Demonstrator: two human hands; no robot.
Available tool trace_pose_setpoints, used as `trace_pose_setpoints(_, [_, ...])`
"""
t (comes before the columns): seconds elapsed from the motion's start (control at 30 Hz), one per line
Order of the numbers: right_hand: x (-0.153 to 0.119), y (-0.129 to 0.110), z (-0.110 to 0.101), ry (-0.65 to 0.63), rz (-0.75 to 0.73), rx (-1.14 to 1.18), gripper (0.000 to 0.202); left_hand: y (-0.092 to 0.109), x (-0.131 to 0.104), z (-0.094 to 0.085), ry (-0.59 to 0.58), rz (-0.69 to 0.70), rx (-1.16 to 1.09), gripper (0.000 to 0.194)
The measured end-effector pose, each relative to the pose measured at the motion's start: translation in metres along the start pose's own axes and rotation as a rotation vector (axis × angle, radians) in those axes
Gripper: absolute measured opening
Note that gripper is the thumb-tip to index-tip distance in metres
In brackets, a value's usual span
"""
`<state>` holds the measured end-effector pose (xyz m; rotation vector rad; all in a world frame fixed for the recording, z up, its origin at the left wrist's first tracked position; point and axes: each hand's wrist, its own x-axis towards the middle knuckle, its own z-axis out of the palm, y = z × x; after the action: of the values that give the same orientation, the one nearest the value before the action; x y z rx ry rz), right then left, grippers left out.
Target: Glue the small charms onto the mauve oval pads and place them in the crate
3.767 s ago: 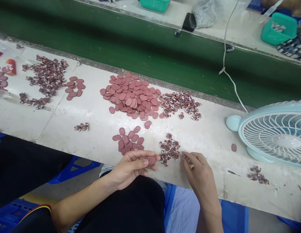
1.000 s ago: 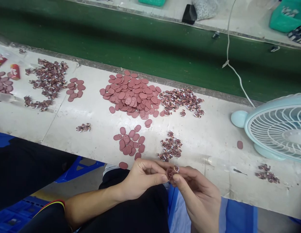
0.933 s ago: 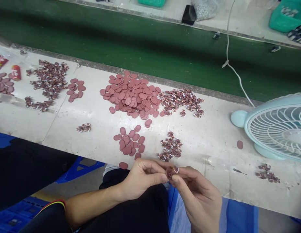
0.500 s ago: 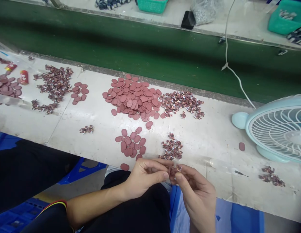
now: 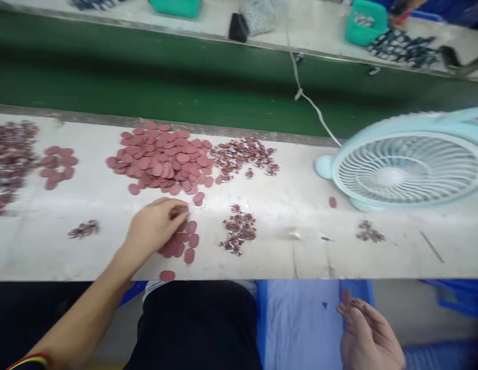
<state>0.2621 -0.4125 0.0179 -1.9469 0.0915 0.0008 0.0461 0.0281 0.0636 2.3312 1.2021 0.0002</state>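
Note:
My left hand [image 5: 152, 226] reaches over the small cluster of reddish-brown oval pieces [image 5: 179, 249] near the table's front. Its thumb and fingers are closed together there; whatever is between them is mostly hidden. Beyond the table's front edge, at the lower right, my right hand [image 5: 371, 336] pinches a reddish-brown oval piece [image 5: 345, 296] above a blue bin lined with pale plastic [image 5: 300, 324]. Blur hides its details. Right of the left hand lies a small heap of brown-and-white figure-like parts [image 5: 239, 228].
Farther back are a big pile of oval pieces [image 5: 161, 159] and a heap of small parts [image 5: 244, 156]. A light-blue fan [image 5: 408, 167] stands at the right, its white cord [image 5: 316, 108] running upward. One single oval piece [image 5: 332, 202] lies near the fan.
My hands were together at the table's front edge, holding a small brown part. They have separated: the left went to the oval pieces, the right over the bin. The view has swung right.

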Motion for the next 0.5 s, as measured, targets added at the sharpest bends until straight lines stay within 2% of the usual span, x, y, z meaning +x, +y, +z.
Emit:
trace_pose_setpoints(0.13, [0.023, 0.057, -0.024, 0.043, -0.036, -0.216, 0.035, 0.004, 0.003, -0.006, -0.093, -0.083, -0.129, 0.030])
trace_pose_setpoints(0.23, [0.042, 0.089, -0.029, -0.022, -0.018, -0.360, 0.028, 0.013, -0.001, -0.015, -0.091, -0.108, -0.318, 0.033])
trace_pose_setpoints(0.37, [0.071, 0.112, -0.023, -0.116, 0.000, -0.477, 0.027, 0.026, -0.015, -0.027, 0.004, -0.127, -0.543, 0.027])
trace_pose_setpoints(0.5, [0.099, 0.117, -0.014, -0.154, 0.004, -0.558, 0.030, 0.027, -0.028, -0.030, 0.148, -0.103, -0.731, 0.018])
